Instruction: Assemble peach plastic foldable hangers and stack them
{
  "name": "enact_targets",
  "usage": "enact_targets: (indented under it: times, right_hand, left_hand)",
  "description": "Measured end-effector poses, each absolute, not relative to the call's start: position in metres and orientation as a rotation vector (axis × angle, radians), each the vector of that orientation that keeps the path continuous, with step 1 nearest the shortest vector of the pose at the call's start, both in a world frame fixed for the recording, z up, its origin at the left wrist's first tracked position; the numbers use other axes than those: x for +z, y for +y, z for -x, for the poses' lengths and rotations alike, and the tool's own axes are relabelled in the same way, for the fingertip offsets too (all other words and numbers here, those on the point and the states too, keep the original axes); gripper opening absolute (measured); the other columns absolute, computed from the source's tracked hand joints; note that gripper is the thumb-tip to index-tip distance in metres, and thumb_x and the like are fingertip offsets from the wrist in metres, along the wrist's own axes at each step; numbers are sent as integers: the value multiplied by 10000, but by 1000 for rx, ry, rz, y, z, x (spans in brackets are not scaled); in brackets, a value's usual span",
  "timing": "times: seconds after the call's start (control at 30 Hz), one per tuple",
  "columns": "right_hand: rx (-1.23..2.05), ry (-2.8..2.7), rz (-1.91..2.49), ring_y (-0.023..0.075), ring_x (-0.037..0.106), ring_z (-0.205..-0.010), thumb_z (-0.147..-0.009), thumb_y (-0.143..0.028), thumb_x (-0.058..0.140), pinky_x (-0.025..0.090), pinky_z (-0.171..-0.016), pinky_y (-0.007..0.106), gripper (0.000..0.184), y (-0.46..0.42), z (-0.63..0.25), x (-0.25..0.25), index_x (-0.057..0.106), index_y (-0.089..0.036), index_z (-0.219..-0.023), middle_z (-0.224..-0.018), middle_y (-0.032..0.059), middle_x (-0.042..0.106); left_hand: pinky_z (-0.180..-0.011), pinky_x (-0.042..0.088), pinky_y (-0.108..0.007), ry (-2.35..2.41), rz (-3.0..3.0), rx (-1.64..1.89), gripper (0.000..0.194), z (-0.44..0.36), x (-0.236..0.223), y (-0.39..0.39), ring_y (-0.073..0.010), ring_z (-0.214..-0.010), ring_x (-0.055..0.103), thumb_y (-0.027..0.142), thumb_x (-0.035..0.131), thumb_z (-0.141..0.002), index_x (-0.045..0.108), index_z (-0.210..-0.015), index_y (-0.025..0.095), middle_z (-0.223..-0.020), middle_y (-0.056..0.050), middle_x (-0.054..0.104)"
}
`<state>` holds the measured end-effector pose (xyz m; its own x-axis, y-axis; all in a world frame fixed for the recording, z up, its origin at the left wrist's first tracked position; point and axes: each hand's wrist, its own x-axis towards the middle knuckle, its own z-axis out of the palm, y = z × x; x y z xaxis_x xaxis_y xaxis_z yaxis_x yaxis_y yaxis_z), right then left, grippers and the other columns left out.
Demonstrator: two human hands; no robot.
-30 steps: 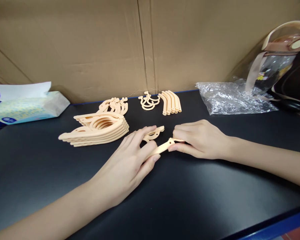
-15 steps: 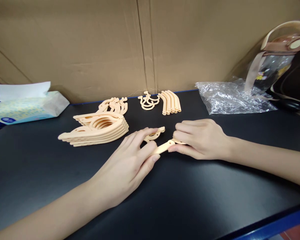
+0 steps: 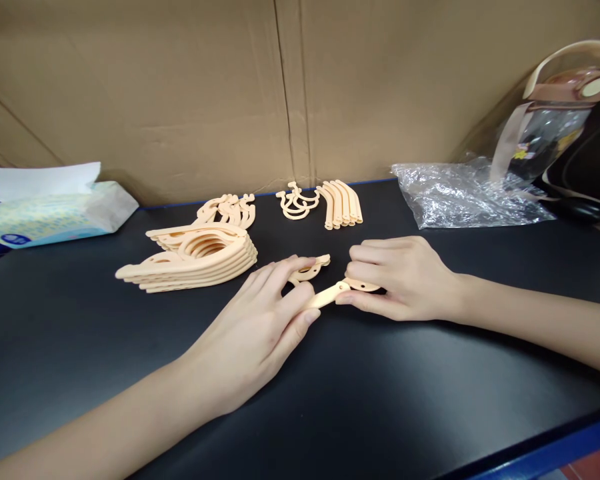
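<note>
My left hand point(image 3: 263, 323) is closed around a cream plastic folding hanger point(image 3: 327, 296), its thumb pressing along the near arm. The hanger's curved far part point(image 3: 307, 271) shows beyond the fingers, and the rest is hidden under the hand. At the arm's right end, my right hand point(image 3: 405, 279) pinches a small hanger arm piece point(image 3: 363, 285) with a hole in it. That piece meets the arm's end; whether the two are locked together I cannot tell. To the left lies a stack of folded hangers point(image 3: 200, 260).
Behind the hands lie a pile of hanger hooks point(image 3: 296, 212), several curved arm pieces point(image 3: 341, 205) and more curved parts point(image 3: 230, 210). A tissue pack point(image 3: 65, 213) sits at left. Clear plastic wrap point(image 3: 465, 197), a water bottle point(image 3: 550, 133) and a cardboard wall point(image 3: 205, 100) border the black table point(image 3: 380, 413).
More of the small arm piece shows beneath my right hand, with its hole now visible, as it has turned slightly. My left hand has hardly moved.
</note>
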<state>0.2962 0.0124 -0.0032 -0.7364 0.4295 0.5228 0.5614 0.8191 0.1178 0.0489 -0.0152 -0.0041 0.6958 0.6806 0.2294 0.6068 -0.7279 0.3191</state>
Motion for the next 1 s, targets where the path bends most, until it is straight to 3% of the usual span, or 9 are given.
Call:
enact_targets:
  times: [0.43,1.0]
  right_hand:
    - [-376,-2481,698,107,379,-542,-986,-431,542,250,-491,279,447,15,-296,-8,543,-178,-617,-598,-38,441]
    - [-450,-2462,674,109,377,-532,-986,-418,539,251,-477,284,449,13,-295,-7,550,-179,-607,-583,-37,449]
  left_hand:
    - [-1115,355,-413,1036,-2697,456,219,-49,-3,-15,-216,-1383,403,282,322,-1079,506,-967,244,-1487,-32,440]
    - [-1110,359,-399,1039,-2715,444,229,-49,-3,-15,-213,-1388,403,287,319,-1078,518,-975,242,-1495,-34,447]
